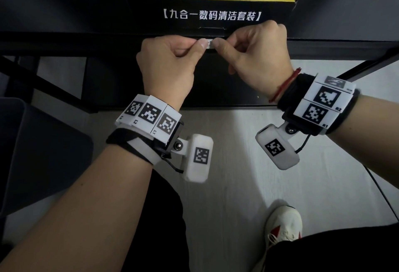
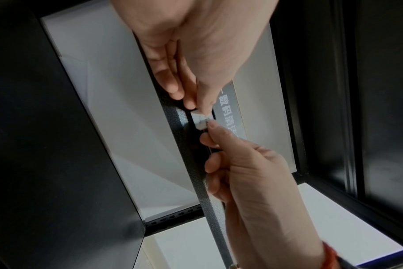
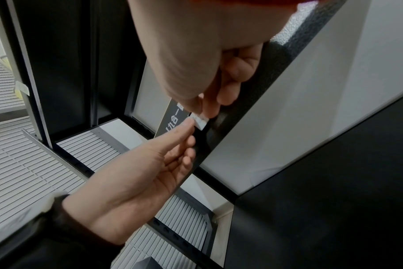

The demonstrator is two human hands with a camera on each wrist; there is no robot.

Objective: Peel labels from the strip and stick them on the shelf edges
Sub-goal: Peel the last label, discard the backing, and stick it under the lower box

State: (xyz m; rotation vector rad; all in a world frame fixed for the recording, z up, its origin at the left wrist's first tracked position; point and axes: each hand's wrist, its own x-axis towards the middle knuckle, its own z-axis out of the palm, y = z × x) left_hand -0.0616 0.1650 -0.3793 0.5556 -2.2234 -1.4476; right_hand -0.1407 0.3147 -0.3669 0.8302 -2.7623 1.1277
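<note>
Floor (image 1: 237, 185) was pale, light grey-white, evenly lit with a soft shadow. Black metal rack frame (image 1: 54, 86) stood on it, with diagonal braces below. A dark grey seat or bin (image 1: 32, 153) sat at lower left. Perforated black upright (image 3: 173, 234) and slatted white panels (image 3: 23, 163) showed in the right wrist view. Lighting was dim overall and surfaces were mostly dark.

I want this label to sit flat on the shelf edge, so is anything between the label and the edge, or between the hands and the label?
Nothing visible. The left hand and right hand each pinch an end of the label, which lies against the dark shelf edge. The boxed cleaning kit sits above, on the shelf, clear of the edge.
</note>
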